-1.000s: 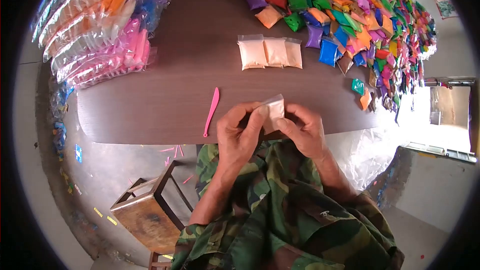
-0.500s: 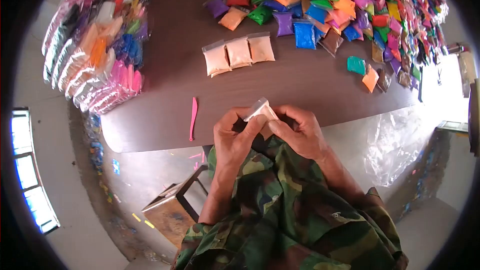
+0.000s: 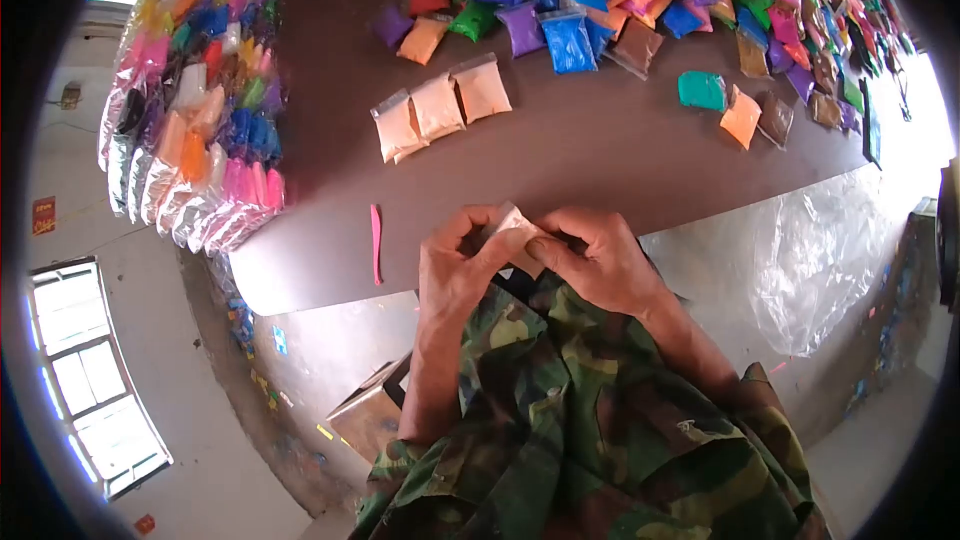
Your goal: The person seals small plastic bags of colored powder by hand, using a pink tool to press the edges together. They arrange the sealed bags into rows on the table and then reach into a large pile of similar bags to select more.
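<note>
Both our hands [image 3: 527,260] pinch one small pale pkt [image 3: 515,235] btwn thumbs & fingers, lower ctr of frame; pkt tilted.

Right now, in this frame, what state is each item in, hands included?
Left hand: pinching the held peach packet.
Right hand: pinching it too.
Held peach packet: tilted; seal hard to make out.
Row of peach packets: filled, lying down.
Pink plastic knife: lying loose.
Teal packet: filled, apart from the heap.
Heap of coloured packets: filled, jumbled.
Clear plastic sheet: crumpled.
</note>
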The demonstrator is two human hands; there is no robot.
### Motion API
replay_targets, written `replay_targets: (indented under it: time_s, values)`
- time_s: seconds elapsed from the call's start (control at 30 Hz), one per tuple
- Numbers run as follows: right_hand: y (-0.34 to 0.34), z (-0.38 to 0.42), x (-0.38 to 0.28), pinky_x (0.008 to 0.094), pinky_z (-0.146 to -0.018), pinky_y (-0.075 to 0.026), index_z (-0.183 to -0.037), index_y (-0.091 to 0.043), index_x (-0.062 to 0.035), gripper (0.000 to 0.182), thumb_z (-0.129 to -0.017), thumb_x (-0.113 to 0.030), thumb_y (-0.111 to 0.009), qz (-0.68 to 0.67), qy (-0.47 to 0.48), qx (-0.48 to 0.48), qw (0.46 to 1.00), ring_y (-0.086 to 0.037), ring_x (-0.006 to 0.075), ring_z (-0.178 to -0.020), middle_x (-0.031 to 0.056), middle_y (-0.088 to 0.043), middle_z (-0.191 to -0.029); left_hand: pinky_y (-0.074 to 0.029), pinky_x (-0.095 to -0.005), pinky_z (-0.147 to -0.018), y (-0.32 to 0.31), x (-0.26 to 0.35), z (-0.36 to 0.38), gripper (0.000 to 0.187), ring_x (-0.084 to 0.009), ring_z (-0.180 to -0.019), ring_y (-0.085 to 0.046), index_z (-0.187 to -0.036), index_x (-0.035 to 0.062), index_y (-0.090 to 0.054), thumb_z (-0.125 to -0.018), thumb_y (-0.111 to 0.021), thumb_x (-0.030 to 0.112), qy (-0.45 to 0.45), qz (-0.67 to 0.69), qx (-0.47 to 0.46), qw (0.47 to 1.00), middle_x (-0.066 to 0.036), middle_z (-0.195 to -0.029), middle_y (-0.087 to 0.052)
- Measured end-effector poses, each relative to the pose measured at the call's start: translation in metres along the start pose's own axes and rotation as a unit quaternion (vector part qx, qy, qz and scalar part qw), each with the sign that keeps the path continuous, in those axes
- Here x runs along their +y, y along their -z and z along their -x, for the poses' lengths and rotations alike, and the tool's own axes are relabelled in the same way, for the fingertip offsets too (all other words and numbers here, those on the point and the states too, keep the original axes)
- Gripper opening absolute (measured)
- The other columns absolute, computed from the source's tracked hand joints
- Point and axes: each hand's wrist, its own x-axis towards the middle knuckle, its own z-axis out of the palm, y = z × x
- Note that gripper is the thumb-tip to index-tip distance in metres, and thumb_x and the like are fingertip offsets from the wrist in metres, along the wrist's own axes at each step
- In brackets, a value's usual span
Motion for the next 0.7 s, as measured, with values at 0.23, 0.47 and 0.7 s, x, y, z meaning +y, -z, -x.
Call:
replay_targets:
  time_s: [0.23, 0.47, 0.7]
  values:
    - [0.001, -0.008, -0.005, 0.0367, -0.066, -0.052, -0.105, -0.075, 0.0016, 0.016, -0.099, -0.013, -0.078, 0.040, -0.041, -0.037, 0.998, -0.061, 0.0127, -0.071, 0.0149, -0.072, -0.084, -0.057, -0.0261, -0.079, 0.001, -0.010, -0.006, 0.016, -0.0092, -0.087, -0.071, -0.108, -0.0003, -0.077, -0.097, -0.084, 0.009, -0.052, -0.009, 0.005, 0.999, -0.005, -0.097, -0.079]
    - [-0.004, -0.008, -0.006, 0.0327, -0.066, -0.053, -0.108, -0.077, 0.0009, 0.017, -0.102, -0.015, -0.076, 0.015, -0.051, -0.003, 0.999, -0.061, 0.0077, -0.075, 0.0099, -0.075, -0.085, -0.056, -0.0249, -0.080, -0.001, -0.007, -0.006, 0.018, -0.0076, -0.090, -0.069, -0.106, -0.0040, -0.077, -0.100, -0.083, 0.012, -0.047, 0.004, 0.020, 0.999, -0.004, -0.096, -0.079]
    - [-0.006, -0.007, 0.004, 0.0237, -0.062, -0.051, -0.113, -0.075, 0.0044, 0.018, -0.106, -0.012, -0.074, 0.039, -0.029, 0.013, 0.999, -0.063, 0.0034, -0.074, 0.0012, -0.074, -0.088, -0.059, -0.0242, -0.074, 0.016, -0.015, -0.008, 0.024, -0.0096, -0.085, -0.072, -0.111, -0.0057, -0.075, -0.101, -0.082, 0.015, 0.011, -0.002, -0.005, 1.000, -0.007, -0.093, -0.078]
